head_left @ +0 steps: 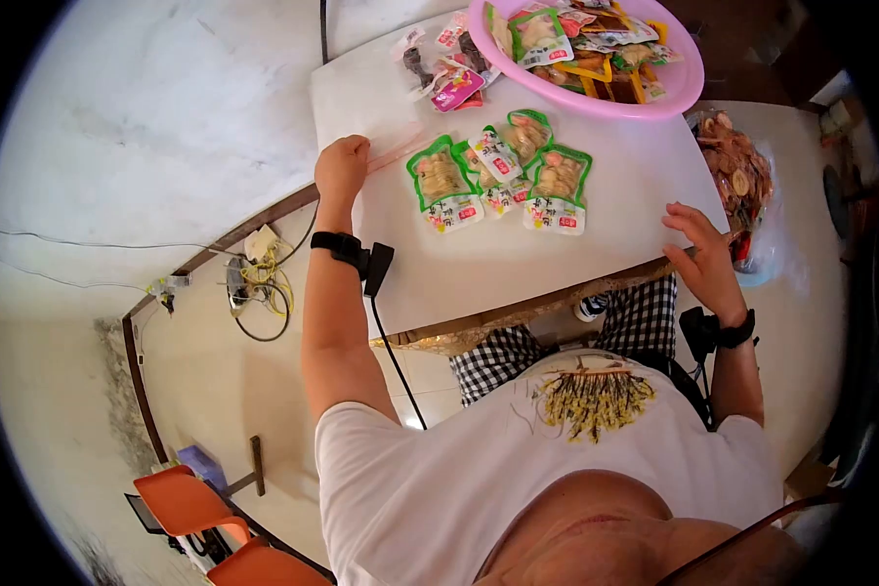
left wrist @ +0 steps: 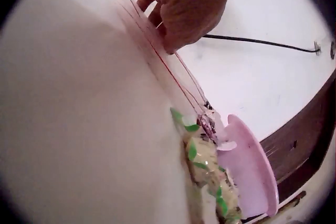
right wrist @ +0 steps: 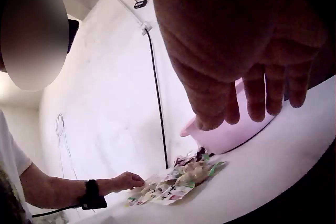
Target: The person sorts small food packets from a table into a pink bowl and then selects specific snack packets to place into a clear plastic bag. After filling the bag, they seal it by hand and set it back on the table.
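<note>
At the table's left edge, my left hand pinches a clear zip bag. Red lines along the bag show in the left wrist view, where it stretches away from the fingers toward the packets. Several vacuum-sealed food packets with green borders and pale contents lie loosely grouped to the right of that hand. My right hand is over the table's right edge, its fingers extended and holding nothing. The right wrist view shows the same hand from the palm side, with straight fingers.
A pink basin full of mixed packets stands at the far right of the white table. Beside it lie dark and purple packets. A clear bag of brown slices sits beyond the right edge. Orange chairs stand at left.
</note>
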A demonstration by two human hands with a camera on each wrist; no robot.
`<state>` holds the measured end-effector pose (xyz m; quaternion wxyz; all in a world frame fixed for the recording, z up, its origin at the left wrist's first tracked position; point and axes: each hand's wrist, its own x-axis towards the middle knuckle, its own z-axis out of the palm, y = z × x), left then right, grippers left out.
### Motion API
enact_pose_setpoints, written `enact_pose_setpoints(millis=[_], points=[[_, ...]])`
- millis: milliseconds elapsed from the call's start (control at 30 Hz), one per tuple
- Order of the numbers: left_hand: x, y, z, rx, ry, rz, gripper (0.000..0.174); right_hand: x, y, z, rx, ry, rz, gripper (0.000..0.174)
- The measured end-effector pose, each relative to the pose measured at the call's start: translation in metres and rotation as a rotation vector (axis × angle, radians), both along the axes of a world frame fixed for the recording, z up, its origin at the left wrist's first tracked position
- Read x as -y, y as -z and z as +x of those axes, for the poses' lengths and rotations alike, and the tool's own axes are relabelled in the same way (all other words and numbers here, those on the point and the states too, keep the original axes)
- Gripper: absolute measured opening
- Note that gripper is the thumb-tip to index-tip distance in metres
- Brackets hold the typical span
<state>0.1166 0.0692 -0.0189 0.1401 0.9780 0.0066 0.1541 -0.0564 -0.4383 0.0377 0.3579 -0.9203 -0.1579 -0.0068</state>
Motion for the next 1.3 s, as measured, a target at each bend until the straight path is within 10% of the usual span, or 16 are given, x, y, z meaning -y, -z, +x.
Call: enact_pose_setpoints(millis=[467, 867, 1067, 1300], points=[[0.021, -0.018, -0.011, 0.142, 0.007, 0.011, 0.006, -0.016, -0.019, -0.014, 0.060, -0.129, 0.121, 0.029], [-0.007, -0.003, 0.007, -0.008, -0.048, -0.559, 0.021, 0.002, -0.028, -0.033, 0.150, -0.114, 0.120, 0.026], [0.014, -0.038, -0.013, 0.400, -0.151, -0.242, 0.012, -0.007, -0.040, -0.032, 0.095, -0.128, 0.197, 0.026], [0.022, -0.060, -0.046, 0.438, -0.074, -0.574, 0.008, -0.036, -0.047, -0.012, 0.282, -0.305, 0.127, 0.021]])
